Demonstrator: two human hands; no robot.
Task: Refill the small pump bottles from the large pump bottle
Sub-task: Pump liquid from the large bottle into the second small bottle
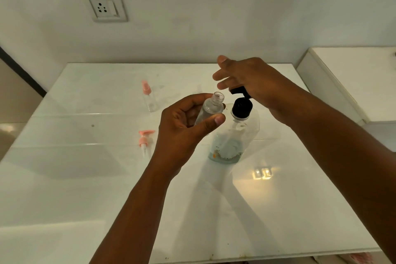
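Observation:
My left hand (186,122) grips a small clear bottle (211,108) with its cap off, tilted so its open neck points toward the black pump spout. The large clear pump bottle (233,135) stands on the white table (85,178), with a little liquid at its bottom. My right hand (246,79) rests its palm on the black pump head (241,100), fingers straight and spread. A loose pink pump cap (144,138) lies on the table to the left. A second small bottle with a pink pump (149,96) stands farther back.
A wall socket (105,6) is on the wall behind. A white cabinet or counter (342,75) borders the table at the right. A bright light reflection (262,172) shows on the tabletop near the large bottle.

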